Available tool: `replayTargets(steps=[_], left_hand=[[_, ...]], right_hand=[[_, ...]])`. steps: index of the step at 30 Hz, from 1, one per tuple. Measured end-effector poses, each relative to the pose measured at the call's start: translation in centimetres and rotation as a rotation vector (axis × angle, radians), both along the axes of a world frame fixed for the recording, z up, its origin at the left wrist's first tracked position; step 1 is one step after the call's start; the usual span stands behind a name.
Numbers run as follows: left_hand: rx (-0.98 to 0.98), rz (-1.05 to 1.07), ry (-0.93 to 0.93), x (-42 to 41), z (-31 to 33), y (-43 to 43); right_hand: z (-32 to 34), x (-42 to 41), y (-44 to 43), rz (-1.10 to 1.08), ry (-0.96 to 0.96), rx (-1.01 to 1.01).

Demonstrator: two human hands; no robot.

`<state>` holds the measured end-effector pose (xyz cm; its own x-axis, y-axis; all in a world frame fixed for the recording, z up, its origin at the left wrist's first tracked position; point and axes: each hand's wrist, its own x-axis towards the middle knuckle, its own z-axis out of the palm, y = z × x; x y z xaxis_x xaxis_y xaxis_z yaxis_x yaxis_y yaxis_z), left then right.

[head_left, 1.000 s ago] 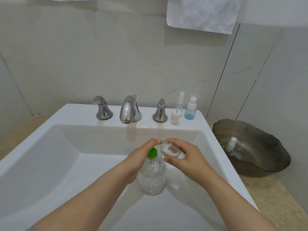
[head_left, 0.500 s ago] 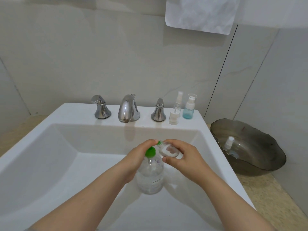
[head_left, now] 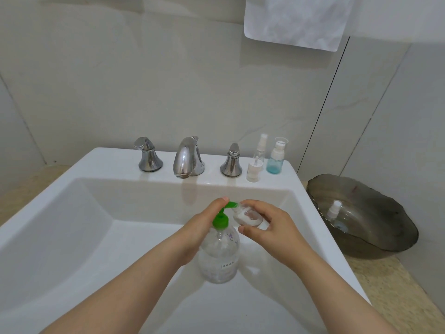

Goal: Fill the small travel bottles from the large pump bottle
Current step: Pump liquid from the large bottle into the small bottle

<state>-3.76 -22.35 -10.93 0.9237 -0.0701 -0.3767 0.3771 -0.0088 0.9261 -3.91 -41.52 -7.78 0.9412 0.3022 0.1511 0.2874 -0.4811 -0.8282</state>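
Head view, pump bottle: the pump bottle [head_left: 218, 256] stands upright in the sink [head_left: 72, 213], near its right side. It is clear, with pale liquid inside.
Head view, left hand: the left hand [head_left: 199, 230] lies along the bottle's neck with its fingers stretched up. One fingertip rests on top of the green pump head [head_left: 220, 219]. I cannot see a thumb wrapped round anything.
Head view, right hand: the right hand [head_left: 269, 227] grips the small bottle [head_left: 248, 216], tipped on its side. Its mouth is touching the green spout [head_left: 231, 205].
What has changed: half a second ago the finger covered most of the green top. Now the spout and the stem under it show clear of the collar. The two hands and both bottles have hardly shifted otherwise.
What it means: I take it the pump has come up between strokes, so filling is under way. A little white liquid sits in the low end of the small bottle, so it is far from full.
Waiting bottles: a clear spray bottle [head_left: 260, 150] and a blue bottle [head_left: 276, 157] stand on the back ledge. Just in front of them stands a white spray top [head_left: 254, 171].
Off to the right: a grey bowl [head_left: 390, 227] holds one more spray bottle [head_left: 334, 212].
Risk: the mouth is narrow, so a slip off the spout would send liquid into the sink.
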Motion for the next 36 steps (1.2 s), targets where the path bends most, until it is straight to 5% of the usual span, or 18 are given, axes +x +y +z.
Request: replayTargets(steps=[36], left_hand=[[-0.033, 0.009, -0.048, 0.17, -0.72, 0.47]], right_hand=[[-0.18, -0.22, 0.1, 0.002, 0.037, -0.024]])
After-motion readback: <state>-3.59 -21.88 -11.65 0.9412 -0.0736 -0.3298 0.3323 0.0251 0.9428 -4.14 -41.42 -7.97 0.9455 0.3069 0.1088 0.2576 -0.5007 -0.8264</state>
